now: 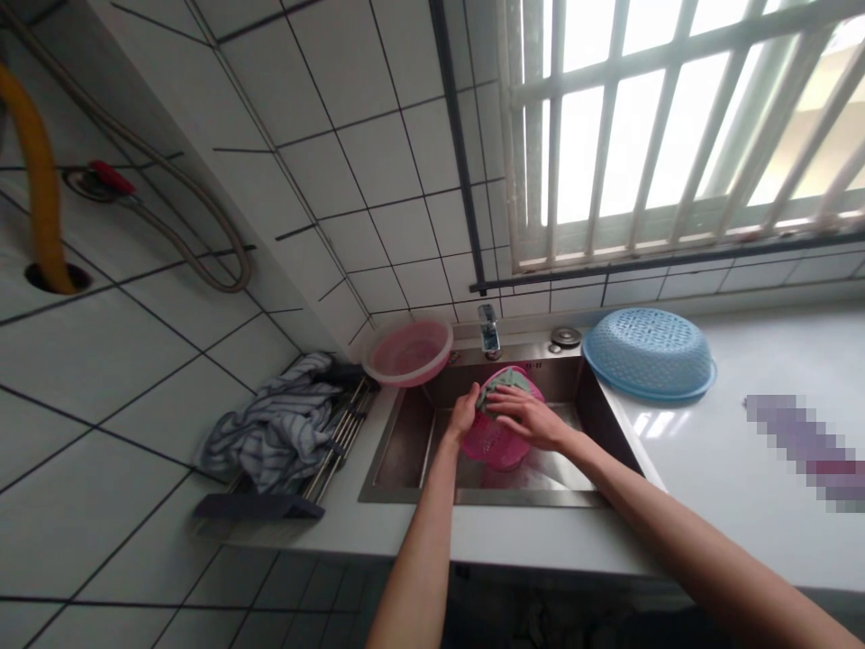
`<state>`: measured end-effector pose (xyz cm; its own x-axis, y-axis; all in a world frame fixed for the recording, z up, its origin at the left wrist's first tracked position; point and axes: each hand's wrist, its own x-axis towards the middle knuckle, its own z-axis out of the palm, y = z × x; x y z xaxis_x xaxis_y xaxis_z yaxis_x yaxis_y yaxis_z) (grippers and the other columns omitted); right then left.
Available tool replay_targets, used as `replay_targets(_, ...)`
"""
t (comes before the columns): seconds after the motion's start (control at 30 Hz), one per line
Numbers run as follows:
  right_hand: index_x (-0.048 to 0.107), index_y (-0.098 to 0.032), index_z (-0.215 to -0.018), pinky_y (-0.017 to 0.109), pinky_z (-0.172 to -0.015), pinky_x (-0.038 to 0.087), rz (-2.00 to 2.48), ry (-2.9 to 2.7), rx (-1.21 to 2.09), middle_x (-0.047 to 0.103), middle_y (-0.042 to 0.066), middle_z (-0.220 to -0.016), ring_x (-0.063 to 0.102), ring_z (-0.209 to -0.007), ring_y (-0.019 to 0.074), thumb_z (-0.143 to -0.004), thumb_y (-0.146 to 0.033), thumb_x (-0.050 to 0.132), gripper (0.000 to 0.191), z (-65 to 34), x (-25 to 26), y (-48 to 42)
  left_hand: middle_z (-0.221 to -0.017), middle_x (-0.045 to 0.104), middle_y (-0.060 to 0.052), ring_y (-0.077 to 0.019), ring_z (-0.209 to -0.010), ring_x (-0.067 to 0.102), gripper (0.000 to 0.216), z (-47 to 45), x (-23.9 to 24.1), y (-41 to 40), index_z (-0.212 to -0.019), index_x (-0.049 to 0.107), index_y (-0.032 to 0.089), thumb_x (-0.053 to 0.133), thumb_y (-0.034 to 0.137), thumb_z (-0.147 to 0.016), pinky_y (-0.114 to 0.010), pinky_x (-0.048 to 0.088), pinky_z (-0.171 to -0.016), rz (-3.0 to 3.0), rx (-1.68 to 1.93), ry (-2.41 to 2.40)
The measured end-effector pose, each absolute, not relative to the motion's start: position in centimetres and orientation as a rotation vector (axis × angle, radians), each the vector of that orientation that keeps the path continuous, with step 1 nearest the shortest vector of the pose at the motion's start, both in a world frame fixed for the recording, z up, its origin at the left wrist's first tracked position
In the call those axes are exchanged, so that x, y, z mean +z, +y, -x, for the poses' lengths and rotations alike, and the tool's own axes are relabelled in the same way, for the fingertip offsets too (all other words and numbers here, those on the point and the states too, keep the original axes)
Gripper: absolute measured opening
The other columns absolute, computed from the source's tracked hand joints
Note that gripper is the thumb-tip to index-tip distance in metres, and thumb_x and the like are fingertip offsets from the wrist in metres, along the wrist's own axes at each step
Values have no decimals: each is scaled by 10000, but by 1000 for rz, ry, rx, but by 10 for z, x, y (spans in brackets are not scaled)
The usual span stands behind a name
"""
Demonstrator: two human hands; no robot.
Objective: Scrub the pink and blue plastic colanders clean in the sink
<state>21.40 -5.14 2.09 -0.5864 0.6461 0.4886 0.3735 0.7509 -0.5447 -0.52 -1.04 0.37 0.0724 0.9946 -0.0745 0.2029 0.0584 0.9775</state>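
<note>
A bright pink plastic colander (496,443) is held tilted inside the steel sink (410,451). My left hand (463,413) grips its left rim, thumb up and the other fingers mostly hidden. Over the colander's far side lies a crumpled green cloth (508,380). My right hand (523,413) is closed over this cloth from the right and presses it to the colander; part of the cloth is hidden beneath the fingers. Behind the sink stands a chrome faucet (487,332), with no water visible coming from it.
Left of the faucet, a pink basin (409,353) overlaps the sink corner. A striped cloth (274,428) lies on a metal rack (334,442). An upturned blue basket (649,353) and a drain cover (566,337) are on the right. A barred window (676,135) is above.
</note>
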Motion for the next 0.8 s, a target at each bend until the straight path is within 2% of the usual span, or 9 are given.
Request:
replay_targets(0.1,622,-268,-1484,587,-1258,362,939,-2057,523,583,97,-1542,486,-1491,294,-1087,-362,460,439,-241,4,-30,-640,617,-18,-161,-612,514,793,5,0,-9,-703,646,159,509,937,-773,-295,397,-633,-1365,974,1328)
replay_targets(0.2,618,-276,-1488,584,-1255,375,928,-2067,504,605,89,-1522,481,-1494,299,-1063,-322,511,441,-250,-6,-21,-760,690,-51,-191,-711,588,705,5,1,-7,-757,666,164,488,836,-872,-312,461,-720,-1548,1007,1328)
replay_targets(0.33,593,-289,-1510,571,-1254,387,861,-2158,435,615,81,-1513,492,-1484,295,-1041,-257,553,472,-235,-7,-27,-1084,770,-81,-226,-1001,680,428,9,11,-12,-1016,734,207,412,490,-1016,-323,476,-933,-1807,1064,1486)
replay_targets(0.4,569,-294,-1530,564,-1257,384,849,-2202,412,582,80,-1548,480,-1492,291,-1033,-222,558,503,-226,-6,-31,-1129,775,-69,-223,-1038,687,356,11,18,-16,-1083,737,243,410,359,-1000,-309,464,-928,-1853,1057,1617)
replay_targets(0.43,556,-291,-1540,560,-1258,382,850,-2222,406,562,83,-1567,471,-1498,289,-1029,-205,556,518,-224,-5,-33,-1102,780,-67,-224,-1018,690,343,12,20,-18,-1054,741,250,415,332,-986,-304,461,-901,-1854,1041,1664)
replay_targets(0.5,542,-280,-1551,554,-1259,382,865,-2250,393,538,93,-1587,462,-1504,288,-1024,-180,550,537,-221,-4,-35,-972,776,-71,-228,-919,682,342,12,23,-19,-893,734,236,420,344,-974,-302,447,-829,-1824,966,1705)
replay_targets(0.6,536,-257,-1553,553,-1263,377,873,-2274,348,550,101,-1575,461,-1504,287,-1030,-169,527,531,-219,1,-41,-724,682,-56,-209,-731,608,457,10,20,-15,-662,628,206,425,480,-965,-305,402,-718,-1670,884,1668)
replay_targets(0.7,568,-262,-1523,560,-1282,340,775,-2347,260,592,85,-1536,436,-1519,286,-1035,-189,537,494,-206,9,-56,-584,543,-4,-171,-636,502,562,9,14,-10,-593,545,203,499,683,-881,-297,358,-651,-1486,986,1539)
replay_targets(0.8,663,-292,-1409,562,-1294,309,592,-2473,202,680,49,-1424,460,-1496,274,-1030,-226,582,393,-188,16,-70,-532,455,34,-140,-602,419,645,11,7,-7,-566,492,211,583,823,-748,-288,317,-607,-1357,1104,1473)
